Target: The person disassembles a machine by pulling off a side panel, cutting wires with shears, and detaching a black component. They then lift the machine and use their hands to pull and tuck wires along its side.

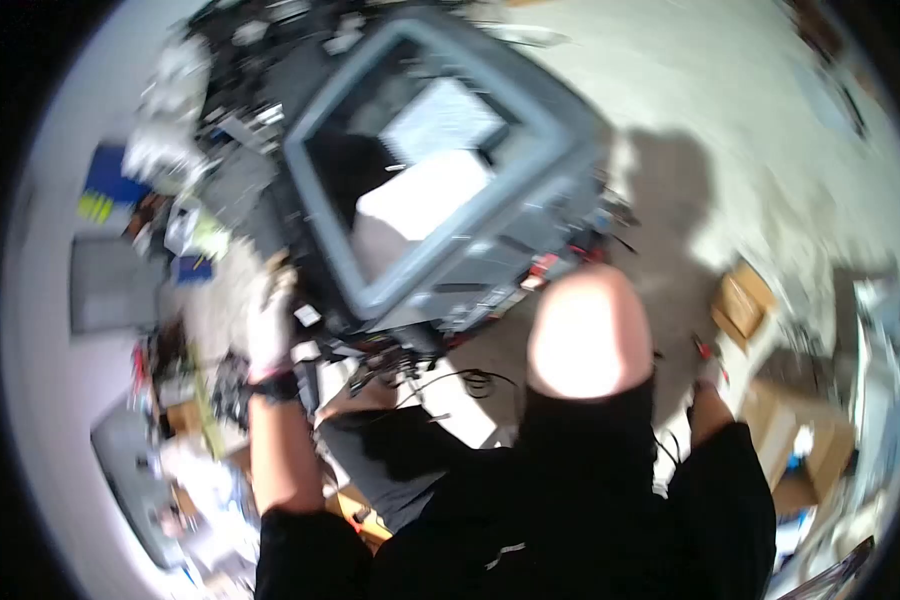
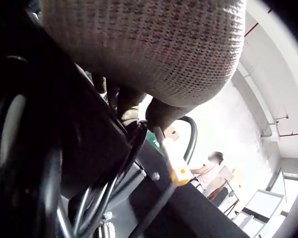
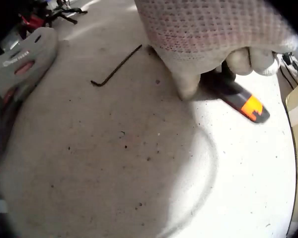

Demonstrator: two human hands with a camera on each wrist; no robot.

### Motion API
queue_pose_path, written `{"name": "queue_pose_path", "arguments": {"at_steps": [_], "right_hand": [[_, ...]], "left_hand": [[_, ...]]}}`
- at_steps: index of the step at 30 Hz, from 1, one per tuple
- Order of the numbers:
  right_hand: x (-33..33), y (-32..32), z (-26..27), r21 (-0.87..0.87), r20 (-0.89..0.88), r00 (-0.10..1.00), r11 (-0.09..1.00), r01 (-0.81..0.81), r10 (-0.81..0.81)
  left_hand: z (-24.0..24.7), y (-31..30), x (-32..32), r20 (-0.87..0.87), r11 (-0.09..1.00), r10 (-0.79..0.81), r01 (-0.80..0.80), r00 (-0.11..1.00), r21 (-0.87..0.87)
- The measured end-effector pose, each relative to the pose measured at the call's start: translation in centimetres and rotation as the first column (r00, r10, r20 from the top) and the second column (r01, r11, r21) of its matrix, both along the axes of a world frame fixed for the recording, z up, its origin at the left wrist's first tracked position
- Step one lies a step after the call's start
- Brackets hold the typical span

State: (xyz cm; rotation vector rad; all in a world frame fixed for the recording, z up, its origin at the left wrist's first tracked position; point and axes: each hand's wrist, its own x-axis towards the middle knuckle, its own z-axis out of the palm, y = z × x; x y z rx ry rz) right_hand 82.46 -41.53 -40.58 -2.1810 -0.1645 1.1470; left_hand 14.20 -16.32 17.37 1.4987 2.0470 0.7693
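My left hand (image 1: pixel 270 318), in a white knit glove, lies against the lower left corner of a big grey open-frame machine (image 1: pixel 440 160). In the left wrist view the gloved palm (image 2: pixel 139 49) fills the top, and its fingertips (image 2: pixel 156 113) reach into black cables (image 2: pixel 114 173) beside a white plug with a yellow tag (image 2: pixel 178 166); the grasp itself is hidden. My gloved right hand (image 3: pixel 213 44) is low on the concrete floor, fingers curled round a black and orange tool (image 3: pixel 246 101). In the head view that right hand (image 1: pixel 707 375) is small, beside my bare knee (image 1: pixel 585 330).
A bent hex key (image 3: pixel 116 67) lies on the floor (image 3: pixel 139 163) just left of my right hand, and a grey shoe (image 3: pixel 20 57) lies further left. Loose parts and wires (image 1: pixel 190 150) crowd the left side. Cardboard boxes (image 1: pixel 745 300) stand at the right.
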Motion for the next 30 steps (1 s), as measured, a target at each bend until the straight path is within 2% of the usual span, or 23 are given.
{"name": "queue_pose_path", "arguments": {"at_steps": [1,2,3,4,5,6,7,8,9,10,11,12,13,15,17,19,20,21,23,25,27,28,30], "right_hand": [[5.1,-3.4,-13.1,-0.099,0.318,0.791,0.848,-0.521,0.523],[2.6,-1.8,-6.4,0.309,-0.231,0.973,0.95,0.048,0.026],[1.1,-1.4,-1.1,-0.167,0.348,0.771,0.845,-0.509,0.533],[2.4,-2.8,-3.7,-0.328,0.37,0.612,0.714,-0.618,0.699],[1.5,-3.3,-1.9,-0.223,0.397,0.657,0.762,-0.609,0.641],[-0.3,-2.2,4.0,-0.323,0.278,0.669,0.723,-0.611,0.689],[-0.5,-1.5,4.7,-0.401,0.146,0.747,0.729,-0.554,0.648],[-1.1,-1.9,6.7,-0.299,0.26,0.703,0.748,-0.593,0.662],[-1.7,-1.4,10.5,-0.175,0.273,0.721,0.77,-0.613,0.636],[-0.6,-1.3,10.6,-0.01,0.263,0.779,0.81,-0.587,0.568],[-0.7,-0.4,13.1,0.156,0.24,0.831,0.825,-0.543,0.502],[0.0,0.8,16.2,0.155,0.163,0.865,0.854,-0.497,0.474],[-1.0,3.6,23.6,0.148,0.084,0.893,0.881,-0.449,0.441],[-0.5,7.1,29.0,0.452,0.465,0.773,0.636,-0.626,0.432],[-6.7,11.7,42.5,0.394,0.581,0.673,0.565,-0.725,0.458],[-16.0,14.8,54.2,0.458,0.471,0.665,0.484,-0.746,0.58],[-20.5,16.0,58.2,0.406,0.697,0.446,0.203,-0.891,0.561],[-24.9,16.9,61.3,0.265,0.869,0.204,-0.077,-0.961,0.45],[-33.3,17.8,64.7,0.147,0.963,0.089,-0.22,-0.964,0.253],[-39.1,19.3,65.2,0.067,0.968,-0.011,-0.299,-0.952,0.252],[-43.2,21.1,63.1,-0.137,0.985,-0.158,-0.247,-0.959,0.065],[-43.9,22.0,61.9,-0.145,0.985,-0.164,-0.24,-0.96,0.058],[-45.1,23.1,61.0,-0.219,0.975,-0.205,-0.223,-0.95,-0.087]], "left_hand": [[0.5,-0.2,0.6,0.074,1.0,0.01,-0.009,0.997,-0.022],[0.7,-0.3,0.9,-0.04,0.994,-0.081,0.084,0.996,0.064],[0.0,-0.3,-0.9,-0.115,0.981,-0.171,0.18,0.979,0.071],[1.5,-0.1,0.3,-0.123,0.966,-0.253,0.258,0.96,0.022],[0.7,0.1,-0.2,-0.086,0.966,-0.245,0.251,0.966,0.067],[-0.1,0.4,-0.7,-0.048,0.963,-0.239,0.243,0.97,0.112],[-1.2,0.6,-0.8,-0.112,0.942,-0.222,0.243,0.969,0.23],[-0.8,0.8,-0.8,-0.195,0.93,-0.25,0.291,0.949,0.223],[-0.6,1.0,-0.8,-0.272,0.918,-0.275,0.336,0.922,0.212],[-1.0,1.0,-0.9,-0.329,0.908,-0.254,0.341,0.909,0.242],[-1.1,1.3,-1.1,-0.35,0.919,-0.248,0.334,0.903,0.21],[-1.3,1.3,-1.1,-0.368,0.914,-0.231,0.331,0.9,0.235],[-1.3,1.1,-0.8,-0.384,0.909,-0.215,0.327,0.898,0.257],[-1.2,0.7,-0.4,-0.396,0.921,-0.188,0.301,0.899,0.248],[-1.5,0.6,-0.3,-0.374,0.932,-0.15,0.258,0.915,0.256],[-1.3,0.4,-0.3,-0.333,0.933,-0.142,0.238,0.932,0.27],[-1.2,0.4,-0.3,-0.323,0.942,-0.152,0.236,0.934,0.238],[-1.1,0.3,-0.4,-0.314,0.95,-0.163,0.234,0.935,0.206],[-1.5,0.3,-0.7,-0.286,0.928,-0.162,0.244,0.944,0.282],[-1.3,0.6,-1.0,-0.247,0.954,-0.205,0.25,0.947,0.167],[-1.4,0.6,-1.1,-0.232,0.95,-0.204,0.25,0.951,0.188],[-1.4,0.6,-1.1,-0.24,0.954,-0.2,0.244,0.95,0.171],[-1.6,0.5,-0.9,-0.254,0.96,-0.162,0.212,0.954,0.185]]}}
